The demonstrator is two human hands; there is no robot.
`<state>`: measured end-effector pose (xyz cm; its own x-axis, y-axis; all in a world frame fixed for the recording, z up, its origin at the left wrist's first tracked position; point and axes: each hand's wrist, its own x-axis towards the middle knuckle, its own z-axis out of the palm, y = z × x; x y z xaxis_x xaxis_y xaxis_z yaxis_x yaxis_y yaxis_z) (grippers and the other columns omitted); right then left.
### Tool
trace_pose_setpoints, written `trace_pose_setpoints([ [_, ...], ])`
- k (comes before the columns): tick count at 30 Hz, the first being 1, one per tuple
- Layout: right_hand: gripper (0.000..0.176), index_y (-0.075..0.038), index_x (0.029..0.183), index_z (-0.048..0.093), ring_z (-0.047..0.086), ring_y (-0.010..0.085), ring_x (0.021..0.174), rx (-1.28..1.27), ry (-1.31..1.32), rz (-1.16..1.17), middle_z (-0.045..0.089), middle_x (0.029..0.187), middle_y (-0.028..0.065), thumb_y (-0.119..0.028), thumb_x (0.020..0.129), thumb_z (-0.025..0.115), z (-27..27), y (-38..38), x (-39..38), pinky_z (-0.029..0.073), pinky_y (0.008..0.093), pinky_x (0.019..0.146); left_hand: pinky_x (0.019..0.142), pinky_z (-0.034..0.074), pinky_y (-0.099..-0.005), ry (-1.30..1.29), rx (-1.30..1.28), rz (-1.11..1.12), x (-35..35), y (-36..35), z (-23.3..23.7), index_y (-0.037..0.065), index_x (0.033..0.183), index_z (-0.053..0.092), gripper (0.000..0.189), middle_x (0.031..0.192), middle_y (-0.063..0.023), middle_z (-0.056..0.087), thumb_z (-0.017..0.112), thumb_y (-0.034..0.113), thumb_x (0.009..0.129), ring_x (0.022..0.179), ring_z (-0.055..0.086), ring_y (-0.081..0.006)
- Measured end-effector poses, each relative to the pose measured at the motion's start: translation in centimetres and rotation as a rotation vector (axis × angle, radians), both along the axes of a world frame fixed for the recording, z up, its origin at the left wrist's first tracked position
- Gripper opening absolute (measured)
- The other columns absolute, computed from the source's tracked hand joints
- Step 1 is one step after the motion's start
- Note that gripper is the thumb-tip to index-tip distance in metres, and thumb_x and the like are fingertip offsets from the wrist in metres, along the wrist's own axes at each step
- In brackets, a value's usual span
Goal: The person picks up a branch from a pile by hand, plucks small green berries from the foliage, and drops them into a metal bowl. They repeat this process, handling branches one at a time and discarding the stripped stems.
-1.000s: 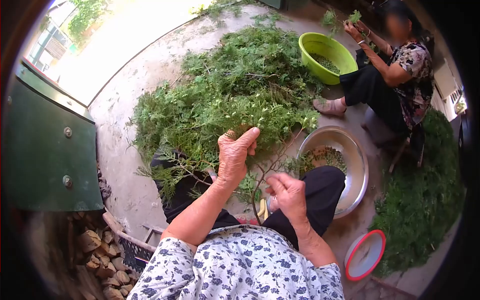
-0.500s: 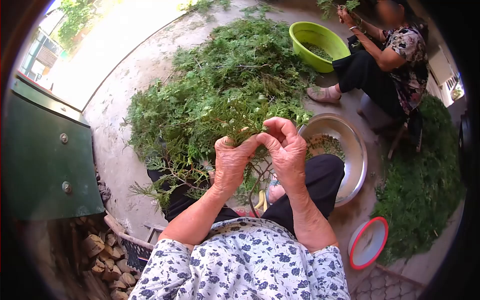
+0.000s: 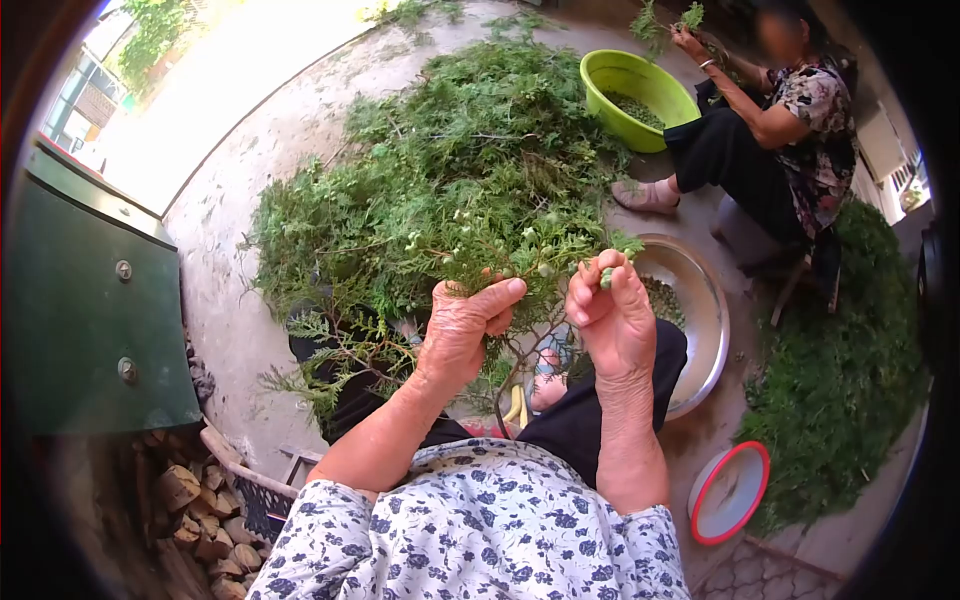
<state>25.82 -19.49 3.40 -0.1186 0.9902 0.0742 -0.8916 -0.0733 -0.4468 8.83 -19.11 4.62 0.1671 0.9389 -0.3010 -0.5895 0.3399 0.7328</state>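
Note:
My left hand (image 3: 458,328) is closed around a leafy evergreen branch (image 3: 372,362) with flat, scaly sprays and small pale green cones. The branch spreads across my lap and past my thumb. To the right of it, my right hand (image 3: 618,325) pinches a small green cone (image 3: 606,278) between thumb and fingertips, apart from the branch. Close beyond my right hand stands a wide metal basin (image 3: 718,345) with many small green cones in its bottom; my hand and knee hide part of it.
A large heap of cut evergreen branches (image 3: 470,150) covers the floor ahead. At upper right a seated person (image 3: 800,120) holds a sprig near a lime-green tub (image 3: 598,100). More greenery (image 3: 830,390), a red-rimmed bowl (image 3: 730,495), split firewood (image 3: 215,520) and a green metal panel (image 3: 100,310) surround me.
My right hand has moved right, away from my left hand and the sprig, with a green cone now in its fingers. My left hand keeps its hold on the branch.

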Motion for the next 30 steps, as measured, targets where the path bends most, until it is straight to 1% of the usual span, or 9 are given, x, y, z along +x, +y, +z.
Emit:
trace_pose_setpoints([
  [2,0.022,-0.004,0.104,0.054,0.055,0.0161,0.073,-0.151,-0.098,-0.109,0.059,0.088,0.008,-0.018,0.088,0.058,2.2,-0.5,-0.3,0.043,0.0268,0.056,0.045,0.031,-0.0198,0.053,0.012,0.004,0.2,0.2,0.1,0.007,0.076,0.059,0.01,0.066,0.0059,0.053,0.068,0.002,0.076,0.052,0.043,-0.0035],
  [6,0.021,-0.002,0.104,0.056,0.055,0.0133,0.068,-0.054,-0.132,-0.026,0.06,0.087,0.0078,-0.015,0.088,0.058,3.1,-0.7,0.1,0.043,0.0223,0.051,0.054,0.043,-0.0196,0.173,0.028,-0.028,0.5,0.1,-0.2,0.006,0.081,0.064,0.008,0.073,0.0026,0.061,0.07,0.003,0.075,0.06,0.054,-0.0058],
  [10,0.017,0.001,0.1,0.061,0.049,0.0059,0.052,-0.094,-0.344,-0.109,0.061,0.079,0.005,-0.01,0.087,0.059,4.6,-0.8,-0.3,0.036,0.0162,0.043,0.06,0.046,-0.0203,0.226,0.042,-0.049,0.3,0.1,-0.5,0.006,0.086,0.067,0.009,0.079,0.0016,0.064,0.068,0.006,0.077,0.067,0.058,-0.0063],
  [13,0.023,-0.003,0.1,0.065,0.046,0.0059,0.051,0.099,-1.162,-0.336,0.059,0.082,0.0012,-0.003,0.077,0.067,3.9,-1.1,-1.0,0.036,0.0185,0.045,0.061,0.046,-0.0197,0.214,0.026,-0.085,-0.1,0.2,-0.1,0.005,0.085,0.067,0.008,0.079,0.0017,0.064,0.067,0.01,0.079,0.069,0.058,-0.0053],
  [14,0.023,-0.003,0.1,0.065,0.046,0.0059,0.051,0.098,-1.162,-0.335,0.059,0.082,0.0012,-0.003,0.077,0.067,3.3,-0.8,-1.1,0.036,0.0185,0.045,0.061,0.046,-0.0197,0.214,0.025,-0.084,-0.3,0.3,-0.3,0.005,0.085,0.067,0.008,0.079,0.0017,0.064,0.067,0.01,0.079,0.069,0.058,-0.0053],
  [16,0.026,-0.005,0.102,0.065,0.046,0.0057,0.051,0.565,-1.445,-0.631,0.056,0.081,0.0004,-0.002,0.077,0.067,1.3,0.2,-1.3,0.037,0.0193,0.046,0.061,0.046,-0.0197,0.155,0.069,-0.162,-0.7,0.4,-0.8,0.006,0.085,0.067,0.009,0.08,0.0016,0.064,0.067,0.011,0.079,0.07,0.057,-0.0046],
  [22,0.009,-0.001,0.093,0.059,0.046,0.005,0.05,-0.071,-0.816,-0.481,0.055,0.081,0.0021,-0.009,0.088,0.058,1.6,0.0,-0.1,0.035,0.0174,0.043,0.059,0.044,-0.0201,0.179,0.029,-0.159,-0.5,-0.1,0.2,0.007,0.087,0.067,0.009,0.079,0.0018,0.063,0.067,0.009,0.078,0.069,0.055,-0.0059],
  [25,0.016,-0.003,0.099,0.055,0.047,0.0071,0.056,-0.118,-0.317,-0.272,0.058,0.087,0.0067,-0.016,0.09,0.055,3.0,0.7,2.3,0.033,0.0169,0.042,0.061,0.045,-0.0212,0.201,0.052,-0.209,-0.7,0.0,-0.1,0.005,0.089,0.067,0.011,0.081,0.001,0.063,0.066,0.011,0.08,0.07,0.056,-0.0069],
  [30,0.019,-0.003,0.097,0.057,0.045,0.0061,0.052,-0.024,-0.158,-0.112,0.058,0.084,0.0053,-0.019,0.089,0.058,4.3,0.0,2.6,0.031,0.0172,0.04,0.055,0.039,-0.0211,0.366,0.105,-0.157,0.2,0.0,0.3,0.005,0.086,0.065,0.011,0.075,0.0029,0.058,0.068,0.01,0.078,0.062,0.049,-0.0056],
])
